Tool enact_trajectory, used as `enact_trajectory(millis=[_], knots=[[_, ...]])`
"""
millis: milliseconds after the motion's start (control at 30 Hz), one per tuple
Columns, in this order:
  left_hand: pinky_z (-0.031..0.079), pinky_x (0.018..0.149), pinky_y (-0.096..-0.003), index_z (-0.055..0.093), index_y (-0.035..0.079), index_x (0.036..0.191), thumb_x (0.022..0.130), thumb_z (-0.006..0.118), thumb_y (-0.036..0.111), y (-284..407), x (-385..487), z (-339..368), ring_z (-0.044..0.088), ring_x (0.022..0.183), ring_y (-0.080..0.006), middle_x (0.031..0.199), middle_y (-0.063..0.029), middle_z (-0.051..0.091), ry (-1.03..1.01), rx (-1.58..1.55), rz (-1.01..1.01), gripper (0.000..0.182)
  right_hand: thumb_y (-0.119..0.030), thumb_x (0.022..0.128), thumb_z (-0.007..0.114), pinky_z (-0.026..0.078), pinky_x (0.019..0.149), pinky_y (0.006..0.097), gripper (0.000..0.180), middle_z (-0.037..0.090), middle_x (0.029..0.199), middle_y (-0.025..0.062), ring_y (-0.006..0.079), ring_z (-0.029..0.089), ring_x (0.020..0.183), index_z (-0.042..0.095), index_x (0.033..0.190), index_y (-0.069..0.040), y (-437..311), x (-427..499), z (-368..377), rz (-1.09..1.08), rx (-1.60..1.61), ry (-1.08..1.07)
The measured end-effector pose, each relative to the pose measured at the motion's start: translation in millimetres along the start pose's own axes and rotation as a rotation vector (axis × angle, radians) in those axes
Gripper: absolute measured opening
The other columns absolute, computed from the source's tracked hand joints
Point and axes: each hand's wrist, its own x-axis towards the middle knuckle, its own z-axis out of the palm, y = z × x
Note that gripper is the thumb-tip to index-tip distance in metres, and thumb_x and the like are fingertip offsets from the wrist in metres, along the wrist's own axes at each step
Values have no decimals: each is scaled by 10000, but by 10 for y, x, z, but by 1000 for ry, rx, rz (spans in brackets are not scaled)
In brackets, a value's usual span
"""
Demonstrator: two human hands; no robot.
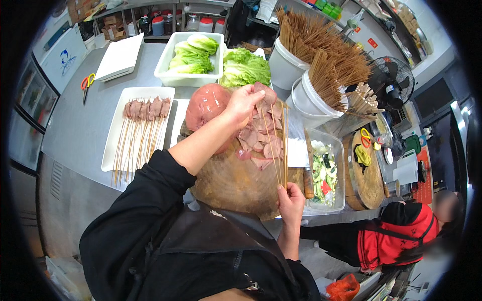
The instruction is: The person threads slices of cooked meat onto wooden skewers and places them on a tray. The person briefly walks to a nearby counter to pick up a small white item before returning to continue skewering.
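Observation:
My left hand (pixel 241 104) pinches a thin slice of pinkish meat (pixel 266 94) above the far side of a round wooden chopping board (pixel 233 184). My right hand (pixel 291 203) grips several thin bamboo skewers (pixel 285 150) by their lower ends, at the board's near right edge. The upper ends of two skewers reach up near the held slice; whether one pierces it I cannot tell. Loose meat slices (pixel 248 137) lie spread on the board under the skewers. Left of them rests a large, glossy piece of meat (pixel 207 103), partly behind my left forearm.
On the left, a white tray (pixel 107 158) bears skewered meat. Lettuce (pixel 194 56) fills a white bin behind the board. Tubs of skewers (pixel 320 101) stand at back right. A cleaver (pixel 297 146) and scrap container (pixel 340 180) lie right; a person in red (pixel 395 233) is beyond.

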Motion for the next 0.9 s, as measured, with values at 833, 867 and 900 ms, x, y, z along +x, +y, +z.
enact_trajectory(millis=[833,867,900], knots=[[516,667,-289,547,34,925,869,514,138,-14,-242,140,614,766,-158,856,-56,615,56,-296,-59,123,-68,812,600,329,420,177,89,495,599,-21,21,415,477,539,787,-8,58,59,179,-260,11,96],[517,664,-295,547,33,926,868,513,138,6,-248,137,615,762,-160,856,-57,615,70,-294,-59,124,-73,806,611,342,444,177,101,510,626,-13,23,427,506,544,800,3,66,66,149,-253,19,84],[518,661,-302,547,32,927,867,512,137,16,-253,136,617,758,-162,855,-59,615,81,-294,-69,126,-79,800,622,355,467,178,118,525,654,-4,24,438,535,550,813,14,75,74,122,-214,31,74]])
